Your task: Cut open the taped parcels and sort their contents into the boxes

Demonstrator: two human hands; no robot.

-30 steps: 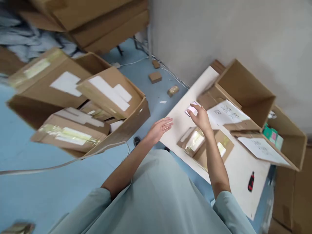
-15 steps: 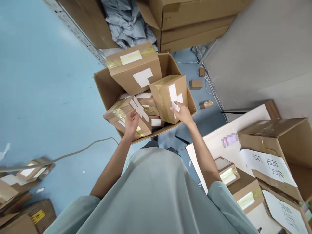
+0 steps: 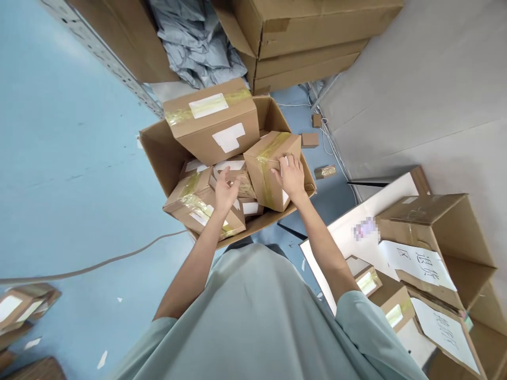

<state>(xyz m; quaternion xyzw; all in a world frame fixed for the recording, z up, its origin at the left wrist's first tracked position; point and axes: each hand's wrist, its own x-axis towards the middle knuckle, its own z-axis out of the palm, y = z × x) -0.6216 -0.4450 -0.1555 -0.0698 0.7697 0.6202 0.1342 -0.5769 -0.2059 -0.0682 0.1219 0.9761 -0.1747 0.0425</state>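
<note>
A large open cardboard box (image 3: 157, 158) stands in front of me, holding several taped cartons. My right hand (image 3: 292, 178) lies on the label side of the right carton (image 3: 261, 168), its fingers spread and touching the cardboard. My left hand (image 3: 226, 192) is over the inner edge of the left carton (image 3: 186, 203), thumb and fingers apart with nothing between them; whether it touches the carton I cannot tell. A bigger carton (image 3: 216, 129) with white labels leans at the back of the box. Smaller cartons show between these, partly hidden.
Grey mailing bags (image 3: 198, 47) and stacked boxes (image 3: 309, 37) are on a rack ahead. To my right, a white table (image 3: 336, 232) bears cartons and open boxes with handwritten sheets. Small parcels (image 3: 325, 171) lie by the wall, and a cord (image 3: 119, 258) crosses the blue floor.
My left hand has moved right, off the top of the left carton to its inner edge. My right hand has shifted up onto the right carton, fingers now flatter. The view has moved slightly.
</note>
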